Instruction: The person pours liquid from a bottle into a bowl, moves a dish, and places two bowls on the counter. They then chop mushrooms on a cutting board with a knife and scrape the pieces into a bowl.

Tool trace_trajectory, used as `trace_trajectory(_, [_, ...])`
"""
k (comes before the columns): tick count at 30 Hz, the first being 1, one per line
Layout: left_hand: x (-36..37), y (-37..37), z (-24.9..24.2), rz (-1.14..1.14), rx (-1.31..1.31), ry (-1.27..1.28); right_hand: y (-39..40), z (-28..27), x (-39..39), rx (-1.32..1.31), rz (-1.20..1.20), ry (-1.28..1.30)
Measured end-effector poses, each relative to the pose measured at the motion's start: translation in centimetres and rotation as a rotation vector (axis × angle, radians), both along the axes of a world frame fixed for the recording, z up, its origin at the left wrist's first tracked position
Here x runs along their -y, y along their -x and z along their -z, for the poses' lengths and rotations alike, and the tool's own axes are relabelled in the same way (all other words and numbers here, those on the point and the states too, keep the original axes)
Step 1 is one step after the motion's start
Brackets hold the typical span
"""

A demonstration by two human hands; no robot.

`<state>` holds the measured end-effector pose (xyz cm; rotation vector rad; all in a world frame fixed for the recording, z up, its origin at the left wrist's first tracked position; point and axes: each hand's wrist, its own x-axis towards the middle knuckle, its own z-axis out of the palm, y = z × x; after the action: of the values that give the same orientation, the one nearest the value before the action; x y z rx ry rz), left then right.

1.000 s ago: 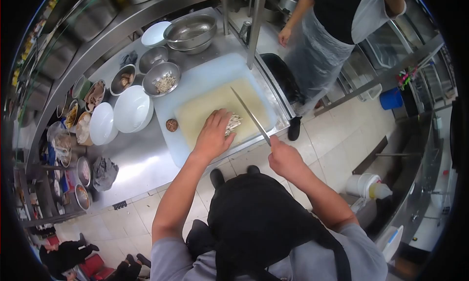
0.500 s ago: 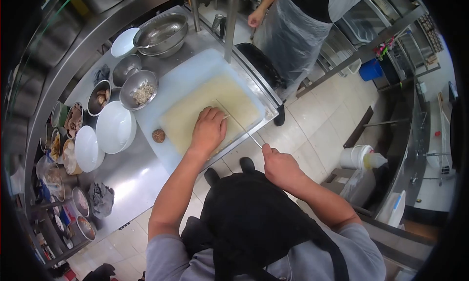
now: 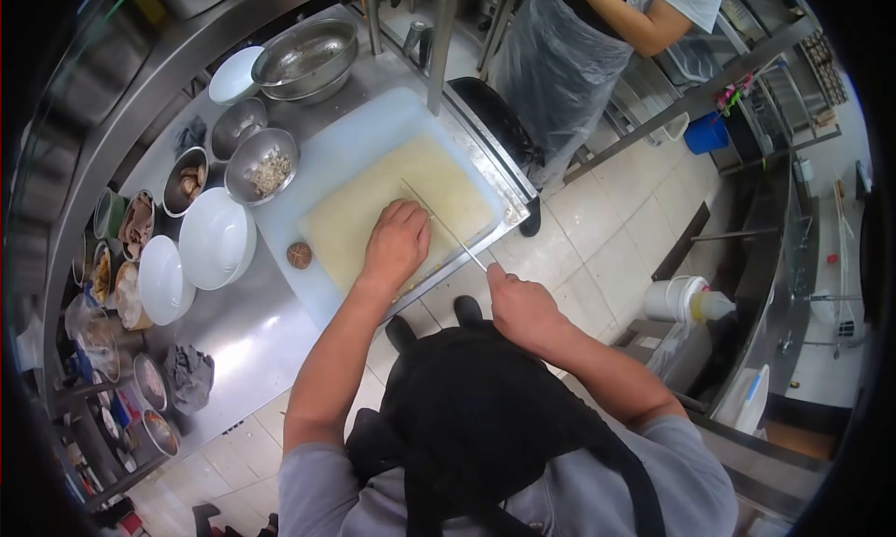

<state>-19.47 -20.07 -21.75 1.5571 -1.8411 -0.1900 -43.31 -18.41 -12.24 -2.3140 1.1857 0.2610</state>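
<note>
My right hand [image 3: 525,308] grips the handle of a knife [image 3: 453,234], its thin blade lying across the yellowed cutting board [image 3: 373,187]. Curled fingers of my left hand [image 3: 399,238] press down on the board right beside the blade. Whatever lies under those fingers is mostly hidden; only a tiny pale bit shows at the blade. A brown mushroom cap [image 3: 299,254] with a scored top sits on the board's left edge, apart from both hands.
Left of the board are a steel bowl of chopped pale bits [image 3: 271,173], a bowl of mushrooms [image 3: 192,180], white bowls [image 3: 217,238] and a large steel basin [image 3: 306,56]. A co-worker in a plastic apron [image 3: 560,70] stands beyond the table's edge. A steel post [image 3: 443,42] rises behind the board.
My right hand and the knife have shifted slightly left, closer to my left hand. The co-worker's lowered arm has come up and bent. The whole view has moved a little.
</note>
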Motion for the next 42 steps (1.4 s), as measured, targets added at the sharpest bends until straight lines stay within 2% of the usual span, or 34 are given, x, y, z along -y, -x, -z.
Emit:
trace_trajectory(2, [-0.1, 0.1, 0.1, -0.017, 0.012, 0.000, 0.6, -0.8, -0.3, 0.014, -0.026, -0.030])
trace_trajectory(8, [0.0, 0.3, 0.5, -0.047, -0.031, 0.088, -0.6, 2.3, 0.4, 0.028, -0.002, 0.004])
trace_trajectory(14, [-0.4, 0.1, 0.3, -0.039, -0.061, 0.045, 0.9, -0.9, -0.5, -0.004, -0.040, -0.060])
trace_trajectory(18, [-0.3, 0.1, 0.5, -0.047, -0.070, 0.072, -0.2, 2.2, -0.2, 0.052, -0.042, 0.009])
trace_trajectory(21, [-0.2, 0.0, 0.5, -0.040, -0.031, 0.074, -1.1, 2.0, 0.5, 0.040, -0.008, 0.044])
trace_trajectory(24, [-0.4, 0.0, 0.3, -0.046, -0.044, 0.020, 0.0, -0.3, -0.2, 0.060, -0.027, 0.014])
trace_trajectory(26, [-0.4, 0.0, 0.7, -0.058, -0.080, 0.052, 0.5, -0.8, -0.5, -0.054, -0.028, -0.063])
trace_trajectory(30, [-0.6, 0.0, 0.7, -0.048, -0.074, 0.026, -0.5, 3.0, 0.4, 0.078, -0.039, 0.045])
trace_trajectory(32, [-1.1, 0.1, -0.5, -0.043, -0.046, -0.086, -1.4, 2.8, 1.1, 0.097, -0.031, 0.033])
trace_trajectory(35, [-2.1, 0.0, -1.7, -0.012, 0.048, -0.035, -1.4, 3.2, 1.4, 0.078, -0.031, 0.047])
trace_trajectory(42, [-1.5, -0.7, -0.2, 0.012, -0.010, -0.071, -1.4, 1.2, 1.3, 0.026, -0.026, 0.039])
